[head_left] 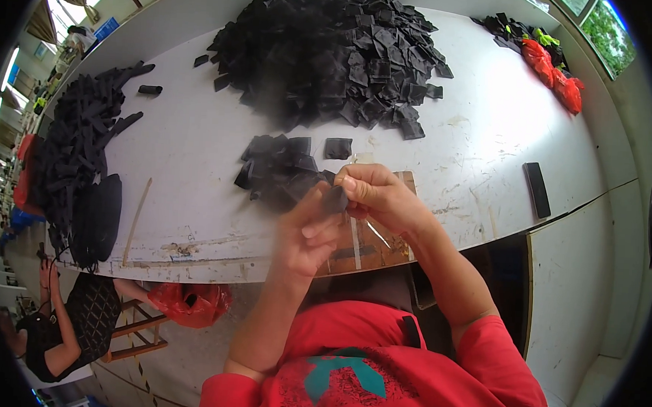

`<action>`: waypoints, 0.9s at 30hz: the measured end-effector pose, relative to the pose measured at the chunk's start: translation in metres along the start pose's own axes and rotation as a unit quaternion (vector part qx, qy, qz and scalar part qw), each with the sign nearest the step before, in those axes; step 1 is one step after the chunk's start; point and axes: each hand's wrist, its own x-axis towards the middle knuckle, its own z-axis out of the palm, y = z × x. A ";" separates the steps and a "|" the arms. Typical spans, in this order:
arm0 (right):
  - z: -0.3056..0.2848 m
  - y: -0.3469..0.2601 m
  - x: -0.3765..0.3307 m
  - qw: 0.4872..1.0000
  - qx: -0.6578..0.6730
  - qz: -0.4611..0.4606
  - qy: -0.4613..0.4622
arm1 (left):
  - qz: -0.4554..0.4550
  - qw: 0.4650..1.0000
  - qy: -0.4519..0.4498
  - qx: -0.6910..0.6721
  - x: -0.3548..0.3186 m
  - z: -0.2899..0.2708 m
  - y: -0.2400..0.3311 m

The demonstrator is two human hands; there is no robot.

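Observation:
Over the table's front edge, my hands meet at a small black fabric piece [333, 201]. My right hand [382, 195] pinches its upper edge between thumb and fingertips. From the other side my left hand [311, 231] holds the piece, its fingers partly curled and a little blurred. Just beyond and to the left lies a small heap of black fabric pieces [275, 162]. One flat black square [338, 148] rests on the table beside that heap. Beneath my hands is a brown wooden board [364, 255] with pale strips on it, partly hidden by them.
A large mound of black fabric squares [326, 56] covers the far middle of the white table [475, 167]. Black strips [83, 132] pile up at left. A dark block [537, 190] and red plastic bags [554, 75] lie at right. Another person [65, 322] sits at lower left.

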 end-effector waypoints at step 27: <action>0.031 -0.001 -0.023 0.717 -0.532 -0.383 0.237 | 0.330 0.861 0.007 0.386 -0.011 0.010 -0.014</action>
